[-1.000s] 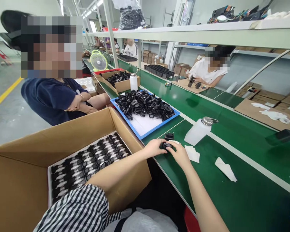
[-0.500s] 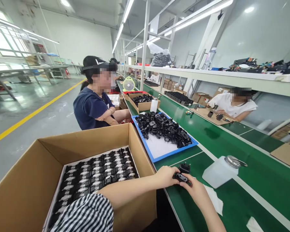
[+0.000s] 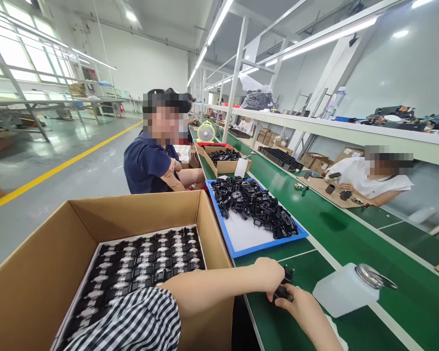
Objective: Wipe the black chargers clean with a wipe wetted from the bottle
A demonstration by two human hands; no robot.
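Nearest, below my left forearm, a cardboard box holds rows of black pieces. At the edge of the green bench, my left hand and my right hand grip opposite ends of one small black part, the left knuckles uppermost. A second black part, half hidden, lies just beyond; a white bottle is to the right. Farther off: a blue tray heaped with black housings, an open carton, a fan.
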